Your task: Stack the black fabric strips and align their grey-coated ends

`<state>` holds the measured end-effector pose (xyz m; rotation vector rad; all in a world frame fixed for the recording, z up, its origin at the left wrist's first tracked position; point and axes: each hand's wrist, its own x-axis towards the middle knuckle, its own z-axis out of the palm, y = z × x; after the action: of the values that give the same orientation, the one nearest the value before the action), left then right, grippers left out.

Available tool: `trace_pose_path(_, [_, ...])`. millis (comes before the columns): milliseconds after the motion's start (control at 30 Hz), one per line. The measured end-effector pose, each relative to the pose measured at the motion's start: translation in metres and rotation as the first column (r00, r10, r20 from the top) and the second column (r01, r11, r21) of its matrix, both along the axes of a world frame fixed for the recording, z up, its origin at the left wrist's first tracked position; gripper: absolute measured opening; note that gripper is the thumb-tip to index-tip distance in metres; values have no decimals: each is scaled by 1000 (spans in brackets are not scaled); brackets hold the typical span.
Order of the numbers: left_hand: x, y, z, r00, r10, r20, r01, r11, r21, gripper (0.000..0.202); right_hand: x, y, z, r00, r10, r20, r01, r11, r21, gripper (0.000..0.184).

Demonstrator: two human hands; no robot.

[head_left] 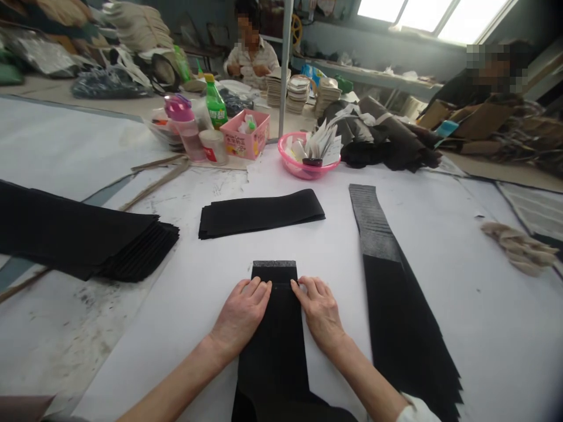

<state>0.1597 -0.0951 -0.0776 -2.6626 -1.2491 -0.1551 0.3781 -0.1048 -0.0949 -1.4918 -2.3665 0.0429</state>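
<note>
A long black fabric strip lies in front of me on the white table, with a grey band across its far end. At its left edge, near that end, my left hand is closed with bent fingers on the cloth. Opposite it, my right hand pinches the right edge. A fold or seam line runs between the fingertips. Just beyond lies a folded stack of black strips. To the right, a fanned pile of black strips shows stepped grey ends at the top.
A thick pile of black pieces lies at left. Along the back stand a pink basin holding papers, a pink box, a green bottle and a metal pole. A beige rag lies at right. Two people sit beyond.
</note>
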Motion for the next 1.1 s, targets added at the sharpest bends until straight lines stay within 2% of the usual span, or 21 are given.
trace_pose_path(367, [-25,-4,-4,999,42,8,-42,999,1,40,1,-3,-2,1000,-23,-3,23,1000,3,44])
trace_pose_path(467, [-29,-7,-6,997,59,45,-59,998,1,39,1,-5,-3,1000,-28,-4,28,1000,12,43])
trace_pose_path(567, [-33,-9,-8,984,97,152,-93,995,-34,35,1,-6,-1,999,-36,-31,36,999,11,42])
trace_pose_path(667, [-41,-9,-6,926,166,338,-124,982,-142,32,2,-6,9,992,-64,-106,59,997,-46,41])
trace_pose_path(767, [-47,-6,0,826,242,509,-117,957,-264,28,2,-2,23,983,-94,-155,80,993,-88,41])
trace_pose_path(867, [-43,-1,6,759,290,583,-142,948,-287,28,-2,2,31,992,-48,-118,41,998,-56,43])
trace_pose_path(967, [-30,3,10,818,235,525,-126,964,-236,28,-7,3,29,997,30,-71,-32,999,-34,37])
trace_pose_path(1100, [-15,4,8,931,127,341,-65,981,-185,30,-6,-1,21,994,89,-70,-93,995,-49,28])
